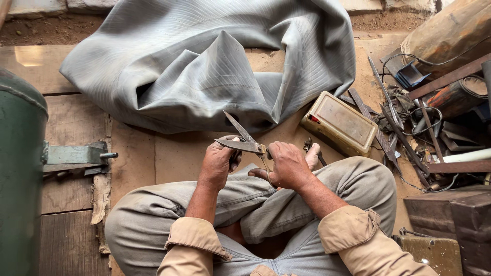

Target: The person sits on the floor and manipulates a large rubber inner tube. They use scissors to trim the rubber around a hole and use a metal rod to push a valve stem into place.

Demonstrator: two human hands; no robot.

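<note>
Above the crossed legs, the left hand (219,162) pinches a small grey rubber piece (251,169) between the open blades of big metal scissors (244,140) gripped by the right hand (287,164), cut not finished yet.

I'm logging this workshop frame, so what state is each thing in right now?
scissors: blades open, held in both hands
left hand: closed at the blades
right hand: grip closed on the handles
grey rubber sheet: crumpled and folded on the floor
tan box: lid shut, lying flat
green tank: standing upright
</note>
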